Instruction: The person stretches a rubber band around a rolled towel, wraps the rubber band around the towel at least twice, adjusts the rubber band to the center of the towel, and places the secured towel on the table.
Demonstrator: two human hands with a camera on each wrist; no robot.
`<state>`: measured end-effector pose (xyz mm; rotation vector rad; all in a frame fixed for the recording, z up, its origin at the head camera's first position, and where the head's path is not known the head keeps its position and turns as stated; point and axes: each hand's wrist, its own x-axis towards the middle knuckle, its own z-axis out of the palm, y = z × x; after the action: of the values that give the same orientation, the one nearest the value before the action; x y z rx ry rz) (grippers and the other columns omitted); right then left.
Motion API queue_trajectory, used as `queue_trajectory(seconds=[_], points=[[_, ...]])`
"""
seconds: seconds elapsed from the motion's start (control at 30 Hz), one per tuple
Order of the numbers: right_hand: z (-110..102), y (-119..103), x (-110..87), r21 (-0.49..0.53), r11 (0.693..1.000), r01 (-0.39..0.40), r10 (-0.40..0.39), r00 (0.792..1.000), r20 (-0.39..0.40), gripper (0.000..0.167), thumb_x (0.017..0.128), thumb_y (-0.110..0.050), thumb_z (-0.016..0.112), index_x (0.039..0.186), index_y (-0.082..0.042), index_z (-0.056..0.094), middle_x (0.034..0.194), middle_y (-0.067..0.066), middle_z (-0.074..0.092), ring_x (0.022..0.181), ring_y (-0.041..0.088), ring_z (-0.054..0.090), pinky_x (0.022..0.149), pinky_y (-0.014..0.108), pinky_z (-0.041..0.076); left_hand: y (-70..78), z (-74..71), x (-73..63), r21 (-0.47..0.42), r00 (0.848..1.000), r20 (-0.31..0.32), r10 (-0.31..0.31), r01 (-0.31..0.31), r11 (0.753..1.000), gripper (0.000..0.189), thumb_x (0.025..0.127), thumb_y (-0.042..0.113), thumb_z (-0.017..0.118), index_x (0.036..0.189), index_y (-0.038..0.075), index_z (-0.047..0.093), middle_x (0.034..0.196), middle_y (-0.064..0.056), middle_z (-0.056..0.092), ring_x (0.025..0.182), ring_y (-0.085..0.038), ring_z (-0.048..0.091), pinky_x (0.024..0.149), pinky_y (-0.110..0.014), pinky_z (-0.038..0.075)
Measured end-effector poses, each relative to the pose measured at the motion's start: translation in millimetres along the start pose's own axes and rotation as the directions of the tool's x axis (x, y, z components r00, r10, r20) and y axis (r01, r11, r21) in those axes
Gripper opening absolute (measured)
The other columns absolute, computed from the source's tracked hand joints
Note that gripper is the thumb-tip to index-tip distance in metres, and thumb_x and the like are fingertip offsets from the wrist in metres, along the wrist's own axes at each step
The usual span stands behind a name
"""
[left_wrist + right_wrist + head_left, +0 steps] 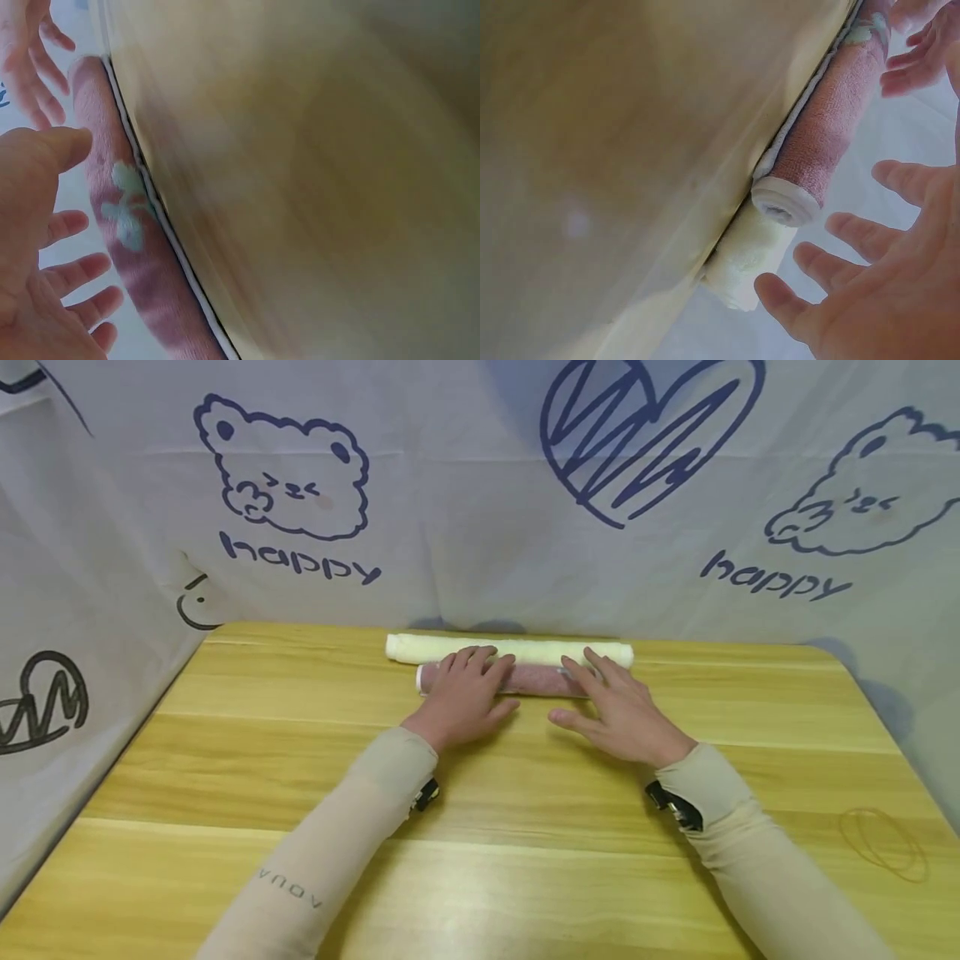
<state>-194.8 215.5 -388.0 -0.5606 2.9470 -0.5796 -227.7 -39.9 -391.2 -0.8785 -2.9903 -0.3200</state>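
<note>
Fingers of the left hand [468, 700] and right hand [626, 710] are spreading loose, grasping nothing, partly hiding a pink roll [536, 682] lying on the desk [525, 860] before them; any contact is looking unclear. Its long axis is running left to right across the fingers, paralleling a cream roll [536, 652] behind, partly covered too.

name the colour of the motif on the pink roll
The motif on the pink roll is pale mint green, best seen in the left wrist view.
</note>
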Motion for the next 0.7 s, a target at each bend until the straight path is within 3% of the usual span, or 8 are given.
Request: queue_trajectory(seconds=[0.17, 0.4, 0.57, 0.7], points=[[0.9, -1.6, 1.3, 0.008, 1.000, 0.006, -0.006, 1.000, 0.001, 0.083, 0.100, -0.060, 0.058, 0.165, -0.019, 0.026, 0.173, 0.021, 0.014, 0.159, 0.047, 0.017, 0.124, 0.074, 0.020, 5.2, 4.1, 8.1, 0.000, 0.999, -0.015, 0.052, -0.052, 0.999, 0.053, 0.106, 0.038, 0.054, 0.152, 0.014, 0.047, 0.149, -0.015, 0.051, 0.139, -0.038, 0.046, 0.122, -0.056, 0.036], [1.2, -4.4, 3.4, -0.025, 0.999, 0.033, -0.032, 0.999, 0.017, 0.083, 0.099, -0.058, 0.060, 0.163, -0.014, 0.031, 0.170, 0.021, 0.026, 0.157, 0.048, 0.023, 0.123, 0.072, 0.024, 9.9, 4.6, 14.5, 0.025, 0.999, 0.000, 0.053, -0.053, 0.998, 0.040, 0.109, 0.033, 0.048, 0.145, 0.016, 0.053, 0.131, -0.010, 0.059, 0.124, -0.033, 0.053, 0.109, -0.051, 0.046], [2.0, -2.7, 3.5, -0.064, 0.997, 0.047, -0.045, 0.999, 0.026, 0.073, 0.103, -0.050, 0.059, 0.160, -0.010, 0.038, 0.166, 0.022, 0.034, 0.155, 0.050, 0.025, 0.121, 0.074, 0.027, 12.2, 2.7, 15.1, 0.022, 0.998, 0.011, 0.056, -0.057, 0.998, 0.036, 0.110, 0.033, 0.048, 0.142, 0.017, 0.056, 0.125, -0.009, 0.062, 0.118, -0.032, 0.056, 0.102, -0.049, 0.049], [2.5, -1.5, 2.5, -0.093, 0.993, 0.072, -0.072, 0.997, 0.008, 0.062, 0.104, -0.041, 0.059, 0.156, -0.010, 0.045, 0.161, 0.021, 0.043, 0.149, 0.048, 0.036, 0.115, 0.073, 0.035, 14.0, 2.7, 12.9, 0.021, 0.998, 0.015, 0.069, -0.069, 0.997, 0.034, 0.109, 0.032, 0.052, 0.139, 0.017, 0.058, 0.125, -0.010, 0.064, 0.118, -0.033, 0.058, 0.101, -0.051, 0.051]])
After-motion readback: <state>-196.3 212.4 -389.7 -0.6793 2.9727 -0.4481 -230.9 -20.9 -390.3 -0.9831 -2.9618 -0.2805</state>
